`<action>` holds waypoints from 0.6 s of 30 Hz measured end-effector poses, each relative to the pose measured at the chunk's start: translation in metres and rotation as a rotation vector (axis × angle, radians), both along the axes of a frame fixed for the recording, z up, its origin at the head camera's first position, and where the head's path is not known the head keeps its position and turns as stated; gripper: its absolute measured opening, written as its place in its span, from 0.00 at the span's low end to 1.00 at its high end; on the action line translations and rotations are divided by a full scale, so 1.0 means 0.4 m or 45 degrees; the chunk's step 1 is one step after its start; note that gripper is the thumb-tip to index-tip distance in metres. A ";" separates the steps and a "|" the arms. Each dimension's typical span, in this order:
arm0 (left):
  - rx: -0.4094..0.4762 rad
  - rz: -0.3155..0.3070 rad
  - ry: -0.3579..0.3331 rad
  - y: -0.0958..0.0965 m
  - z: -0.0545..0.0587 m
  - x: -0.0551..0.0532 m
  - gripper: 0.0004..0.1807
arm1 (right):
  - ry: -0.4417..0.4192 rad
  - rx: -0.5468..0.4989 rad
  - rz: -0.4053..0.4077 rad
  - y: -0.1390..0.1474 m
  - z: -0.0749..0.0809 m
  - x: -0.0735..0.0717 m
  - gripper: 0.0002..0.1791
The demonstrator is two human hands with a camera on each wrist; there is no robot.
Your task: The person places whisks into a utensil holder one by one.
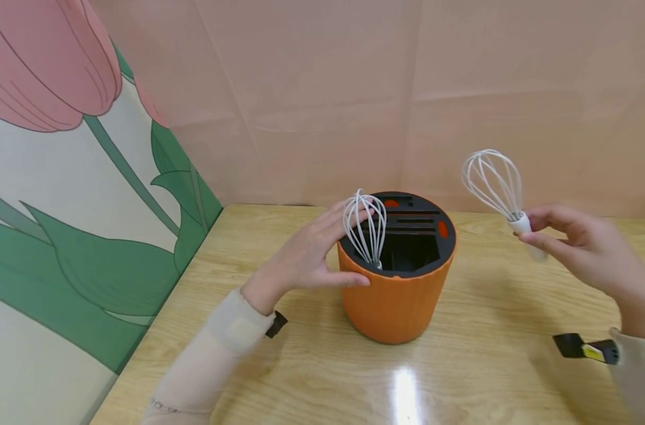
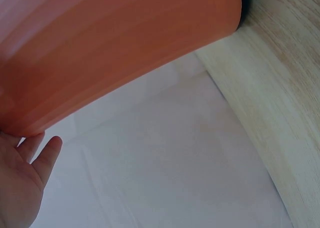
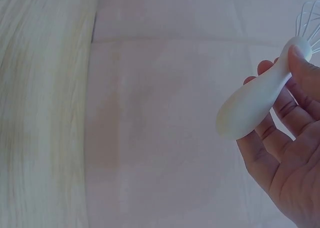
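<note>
An orange utensil holder [image 1: 394, 310] with a black slotted top stands upright on the table. One whisk [image 1: 366, 233] stands at its left front with white wire loops up; its handle is mostly hidden inside. My left hand [image 1: 312, 251] rests against the holder's left rim, fingers stretched out behind that whisk and thumb along the near side. In the left wrist view, fingers touch the orange wall. To the holder's right, my right hand [image 1: 583, 245] pinches a second whisk [image 3: 260, 96] by its smooth white handle, wires pointing up and left, raised above the table.
The wood-grain table [image 1: 492, 366] meets a pinkish cloth backdrop [image 1: 322, 106] at the back. A panel printed with a pink tulip and green leaves [image 1: 104, 260] borders the left side. The holder's top has a wide dark compartment, narrow slots and red-orange openings.
</note>
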State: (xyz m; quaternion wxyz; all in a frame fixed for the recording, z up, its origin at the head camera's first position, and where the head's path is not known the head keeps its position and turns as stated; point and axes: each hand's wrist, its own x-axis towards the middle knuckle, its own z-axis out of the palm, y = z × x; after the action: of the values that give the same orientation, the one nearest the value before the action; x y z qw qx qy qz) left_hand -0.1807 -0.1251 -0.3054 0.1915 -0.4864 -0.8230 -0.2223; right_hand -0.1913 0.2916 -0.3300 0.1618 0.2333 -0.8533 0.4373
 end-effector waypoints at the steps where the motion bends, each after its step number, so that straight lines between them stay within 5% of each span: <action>1: 0.000 0.000 0.002 0.000 0.000 0.000 0.54 | 0.014 -0.017 0.010 -0.006 0.003 0.002 0.18; 10: 0.006 0.007 0.012 0.002 0.003 0.001 0.53 | 0.163 -0.007 0.148 -0.039 0.026 0.009 0.20; 18: 0.013 0.018 0.004 0.001 0.000 0.003 0.53 | 0.142 -0.044 0.203 -0.072 0.049 0.022 0.19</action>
State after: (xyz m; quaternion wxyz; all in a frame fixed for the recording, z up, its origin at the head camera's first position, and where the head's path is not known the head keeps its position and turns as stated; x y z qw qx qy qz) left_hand -0.1795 -0.1247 -0.3055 0.1967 -0.4800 -0.8250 -0.2243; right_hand -0.1824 0.2626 -0.3105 0.1777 0.3217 -0.8140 0.4497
